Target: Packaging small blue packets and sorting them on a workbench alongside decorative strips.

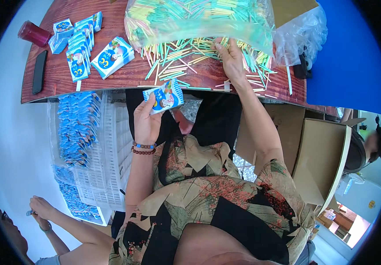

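Observation:
My left hand [149, 115] is closed on a small blue-and-white snack packet [165, 95], pinched at its edge just off the table's front edge. Over a loose pile of short, thin straw-like sticks [177, 66] in green, yellow and pink lies my right hand [231, 62]. Its fingers point away from me and look apart, touching the sticks at the mouth of a large clear bag [199, 33] full of more of them. Another packet [112, 57] lies flat to the left of the pile, beside a cluster of several similar packets [80, 46].
On the dark red wooden table [58, 86] are a black phone-like slab [40, 72], a red cylinder [34, 33] and crumpled clear plastic [303, 35]. Below left stand plastic crates [111, 176] with rows of blue packets. Cardboard boxes [316, 154] stand at right. Another person's hands [42, 210] show lower left.

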A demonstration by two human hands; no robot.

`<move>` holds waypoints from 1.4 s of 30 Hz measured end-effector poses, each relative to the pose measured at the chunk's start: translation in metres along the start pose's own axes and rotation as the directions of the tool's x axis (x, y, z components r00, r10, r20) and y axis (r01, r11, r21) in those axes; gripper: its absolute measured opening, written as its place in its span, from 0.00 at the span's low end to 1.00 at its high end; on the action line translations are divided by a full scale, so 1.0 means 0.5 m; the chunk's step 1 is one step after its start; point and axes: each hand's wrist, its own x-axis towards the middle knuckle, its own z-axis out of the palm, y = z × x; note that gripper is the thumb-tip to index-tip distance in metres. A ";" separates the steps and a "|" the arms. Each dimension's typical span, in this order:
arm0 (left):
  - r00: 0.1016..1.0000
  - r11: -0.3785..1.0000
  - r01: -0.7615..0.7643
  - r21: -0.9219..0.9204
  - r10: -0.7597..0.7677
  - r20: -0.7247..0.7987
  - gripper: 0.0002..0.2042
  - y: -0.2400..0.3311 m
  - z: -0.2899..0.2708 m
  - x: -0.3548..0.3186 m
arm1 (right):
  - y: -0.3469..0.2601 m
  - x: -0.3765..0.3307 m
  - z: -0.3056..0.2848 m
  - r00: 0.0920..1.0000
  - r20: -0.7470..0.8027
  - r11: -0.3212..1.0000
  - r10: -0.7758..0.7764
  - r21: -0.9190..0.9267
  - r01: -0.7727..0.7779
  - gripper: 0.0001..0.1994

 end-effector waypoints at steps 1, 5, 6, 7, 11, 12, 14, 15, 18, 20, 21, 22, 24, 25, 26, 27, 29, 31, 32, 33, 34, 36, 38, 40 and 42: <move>1.000 1.000 0.002 0.001 -0.002 -0.009 0.10 0.000 0.002 0.000 | -0.002 0.000 -0.003 0.997 0.029 0.990 0.065 -0.127 -0.061 0.09; 1.000 1.000 0.009 -0.003 -0.009 -0.007 0.10 -0.001 -0.002 -0.003 | -0.021 0.010 0.000 0.998 0.023 0.991 -0.059 -0.116 0.061 0.09; 1.000 1.000 0.003 -0.002 -0.003 -0.008 0.10 -0.001 -0.009 -0.002 | -0.029 0.016 0.004 0.988 0.070 0.947 -0.138 -0.282 0.152 0.10; 1.000 1.000 0.001 -0.001 -0.001 -0.001 0.10 -0.002 -0.007 -0.001 | -0.034 0.024 0.002 0.970 0.124 0.865 -0.208 -0.440 0.242 0.11; 1.000 1.000 0.002 0.006 -0.002 0.008 0.10 -0.001 -0.003 -0.003 | 0.014 0.045 -0.011 0.886 0.353 0.533 -0.299 -0.709 0.462 0.17; 1.000 1.000 0.007 0.004 -0.007 0.002 0.10 -0.002 -0.004 0.000 | 0.020 0.048 -0.015 0.864 0.383 0.497 -0.325 -0.709 0.501 0.19; 1.000 1.000 0.015 0.002 -0.015 -0.006 0.10 -0.002 -0.008 0.000 | 0.020 0.049 -0.015 0.842 0.414 0.461 -0.347 -0.706 0.537 0.21; 1.000 1.000 0.010 0.010 -0.010 -0.008 0.10 0.000 -0.010 -0.001 | 0.021 0.050 -0.016 0.843 0.437 0.456 -0.314 -0.709 0.538 0.22; 1.000 1.000 0.004 0.012 -0.004 -0.011 0.10 0.003 -0.003 0.000 | 0.007 0.056 -0.026 0.848 0.483 0.488 -0.220 -0.698 0.524 0.24; 1.000 1.000 -0.001 0.003 0.001 -0.021 0.10 0.005 -0.005 0.000 | -0.018 0.056 -0.032 0.843 0.514 0.528 -0.157 -0.678 0.511 0.25; 1.000 1.000 -0.002 0.007 0.003 -0.017 0.10 0.006 -0.009 0.001 | -0.036 0.053 -0.034 0.838 0.520 0.554 -0.167 -0.653 0.516 0.25; 1.000 1.000 0.000 0.013 0.000 -0.007 0.10 0.005 -0.011 0.003 | -0.046 0.049 -0.038 0.835 0.520 0.578 -0.177 -0.632 0.516 0.26; 1.000 1.000 -0.003 0.023 0.003 -0.003 0.11 0.005 -0.018 0.003 | -0.037 0.051 -0.037 0.842 0.521 0.532 -0.141 -0.677 0.508 0.26; 1.000 0.999 -0.006 0.033 0.006 0.005 0.12 0.004 -0.018 0.004 | -0.032 0.053 -0.038 0.849 0.517 0.482 -0.106 -0.720 0.499 0.26; 1.000 0.999 -0.003 0.034 0.003 0.007 0.12 0.003 -0.016 0.004 | -0.026 0.058 -0.039 0.851 0.515 0.481 -0.105 -0.723 0.496 0.26; 1.000 0.999 -0.001 0.041 0.000 0.011 0.12 0.003 -0.012 0.005 | -0.020 0.066 -0.038 0.829 0.549 0.456 -0.105 -0.715 0.530 0.25; 1.000 0.999 0.003 0.050 -0.004 0.015 0.12 0.003 -0.006 0.006 | -0.009 0.078 -0.030 0.808 0.581 0.430 -0.102 -0.706 0.562 0.25; 1.000 1.000 0.002 -0.001 -0.002 -0.011 0.10 0.004 -0.001 0.004 | 0.000 0.087 -0.016 0.841 0.535 0.261 0.080 -0.826 0.500 0.25; 1.000 1.000 0.000 -0.002 0.000 -0.013 0.10 0.005 -0.002 0.003 | 0.001 0.085 -0.014 0.839 0.538 0.261 0.079 -0.824 0.503 0.25; 1.000 1.000 -0.002 0.002 0.002 -0.007 0.10 0.006 -0.003 0.003 | 0.001 0.082 -0.016 0.813 0.574 0.259 -0.097 -0.774 0.577 0.22; 1.000 1.000 -0.004 0.006 0.004 0.000 0.10 0.006 -0.002 0.002 | -0.001 0.080 -0.021 0.760 0.591 0.241 -0.271 -0.723 0.648 0.19; 1.000 1.000 0.003 0.019 -0.003 0.004 0.11 0.006 -0.002 0.000 | 0.030 0.081 -0.037 0.793 0.566 0.288 -0.223 -0.739 0.609 0.21; 1.000 0.999 0.014 0.035 -0.015 0.013 0.12 0.004 -0.001 0.002 | 0.029 0.079 -0.041 0.827 0.536 0.332 -0.171 -0.759 0.560 0.23; 0.999 0.999 0.013 0.034 -0.014 0.035 0.13 0.003 0.001 0.001 | 0.020 0.071 -0.041 0.883 0.405 0.541 -0.238 -0.699 0.467 0.18; 1.000 1.000 0.003 0.014 -0.003 0.011 0.12 0.003 -0.014 0.002 | -0.044 0.050 -0.006 0.944 0.312 0.750 -0.103 -0.600 0.280 0.17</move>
